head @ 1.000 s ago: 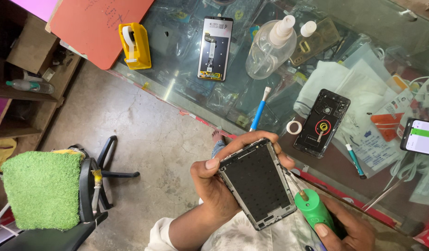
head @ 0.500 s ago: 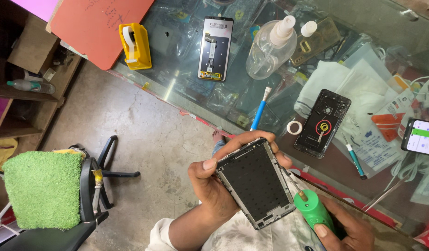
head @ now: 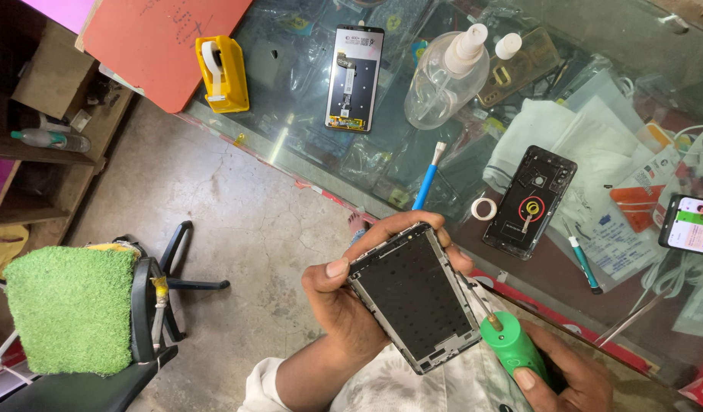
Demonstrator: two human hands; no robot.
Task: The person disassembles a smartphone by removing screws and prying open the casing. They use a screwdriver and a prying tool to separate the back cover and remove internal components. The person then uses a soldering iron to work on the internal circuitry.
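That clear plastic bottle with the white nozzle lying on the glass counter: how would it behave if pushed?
The clear bottle lies on its side on the glass counter, so it would probably roll or slide easily on that smooth surface. It looks mostly empty, so it is likely light. Its thin walls may dent when squeezed.
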